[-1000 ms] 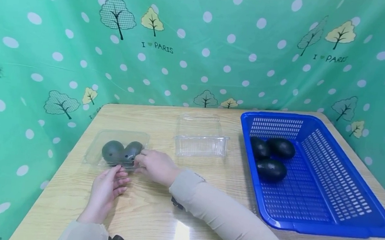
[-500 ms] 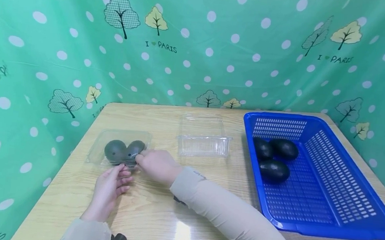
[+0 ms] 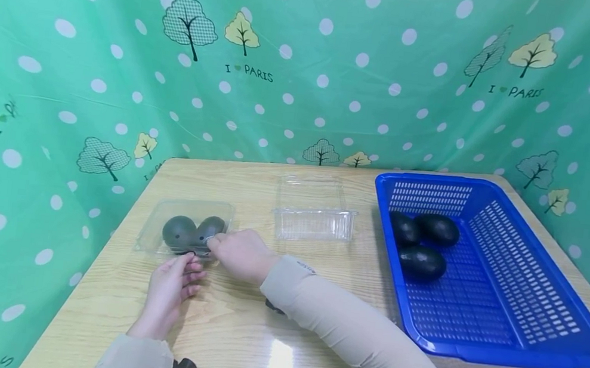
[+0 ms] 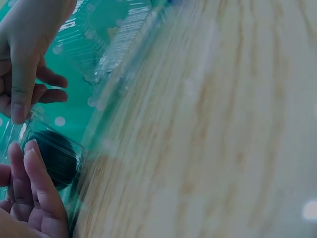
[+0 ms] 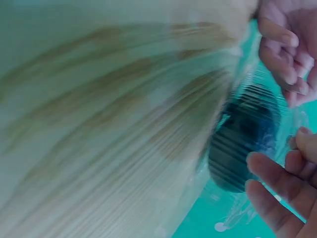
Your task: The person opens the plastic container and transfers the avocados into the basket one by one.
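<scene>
A clear plastic clamshell box (image 3: 152, 229) lies at the left of the table, its see-through lid over two dark avocados (image 3: 179, 233). Thumb and fingertips of my left hand (image 3: 168, 287) pinch the front rim near its middle, the other fingers loosely bent. At the front right corner, my right hand (image 3: 244, 255) grips the same rim between thumb and index finger. The right wrist view shows one avocado (image 5: 242, 144) through the ribbed plastic wall, between both hands. In the left wrist view an avocado (image 4: 57, 158) sits behind my left fingertips.
A second clear clamshell box (image 3: 312, 225) stands with its lid raised at the back middle. To the right is a large blue basket (image 3: 504, 353) with several dark avocados (image 3: 421, 263) at its left side. A green patterned cloth (image 3: 292, 106) hangs behind the table.
Both hands stay at the box's front rim with only slight finger movement. The whole head view has shifted a little, so everything sits slightly further right.
</scene>
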Action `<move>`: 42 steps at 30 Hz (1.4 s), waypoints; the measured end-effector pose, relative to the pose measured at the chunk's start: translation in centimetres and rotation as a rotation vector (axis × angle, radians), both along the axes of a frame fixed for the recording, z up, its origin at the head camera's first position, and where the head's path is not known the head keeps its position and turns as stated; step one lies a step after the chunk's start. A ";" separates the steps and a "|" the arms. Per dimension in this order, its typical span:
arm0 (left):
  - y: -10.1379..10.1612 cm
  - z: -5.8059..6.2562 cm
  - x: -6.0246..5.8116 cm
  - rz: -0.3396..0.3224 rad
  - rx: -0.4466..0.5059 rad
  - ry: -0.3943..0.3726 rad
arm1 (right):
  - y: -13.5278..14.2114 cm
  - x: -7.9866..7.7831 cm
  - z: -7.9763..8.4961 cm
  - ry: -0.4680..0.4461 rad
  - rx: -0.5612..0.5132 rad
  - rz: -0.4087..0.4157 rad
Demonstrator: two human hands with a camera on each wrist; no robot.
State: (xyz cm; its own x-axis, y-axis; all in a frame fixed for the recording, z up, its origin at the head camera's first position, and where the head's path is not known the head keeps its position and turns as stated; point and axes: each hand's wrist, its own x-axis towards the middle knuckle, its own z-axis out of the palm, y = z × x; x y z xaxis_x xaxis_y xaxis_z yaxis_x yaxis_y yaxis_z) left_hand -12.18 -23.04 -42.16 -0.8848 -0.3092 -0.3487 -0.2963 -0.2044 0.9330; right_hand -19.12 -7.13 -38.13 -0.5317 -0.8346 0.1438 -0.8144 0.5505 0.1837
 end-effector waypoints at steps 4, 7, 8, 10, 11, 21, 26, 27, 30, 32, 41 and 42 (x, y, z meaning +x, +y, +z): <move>0.2 0.0 0.1 0.004 -0.023 0.009 | -0.1 0.0 0.1 -0.020 0.017 -0.013; 0.2 -0.1 0.2 0.008 -0.032 0.014 | -0.1 0.1 -0.1 0.011 0.009 0.001; 0.3 -0.1 0.2 0.013 -0.032 0.015 | 0.0 0.1 -0.1 0.023 0.003 0.005; 0.3 -0.2 0.1 0.018 -0.034 0.019 | 0.0 0.2 -0.3 0.041 -0.010 0.008; 0.3 -0.1 0.1 0.019 -0.037 0.021 | 0.0 0.2 -0.3 0.048 -0.015 0.009; 0.7 -0.2 0.1 0.041 -0.051 0.037 | -0.2 0.1 1.5 -0.128 -0.097 -0.039; 0.7 -0.3 0.0 0.047 -0.053 0.051 | -0.3 0.0 3.3 -0.071 -0.108 0.013; 0.7 -0.3 0.0 0.046 -0.053 0.050 | -0.3 0.0 3.3 -0.069 -0.096 0.019; 0.6 -0.4 0.1 0.038 -0.042 0.048 | 0.0 0.2 3.2 -0.067 -0.086 0.016; 0.6 -0.3 0.1 0.031 -0.031 0.055 | 0.1 0.3 2.9 -0.039 -0.090 0.006; 0.7 -0.3 0.0 0.037 -0.014 0.058 | -0.1 0.0 2.0 0.294 -0.119 -0.028; 0.7 -0.4 -0.1 0.041 -0.020 0.061 | -0.1 0.0 2.1 0.307 -0.120 -0.037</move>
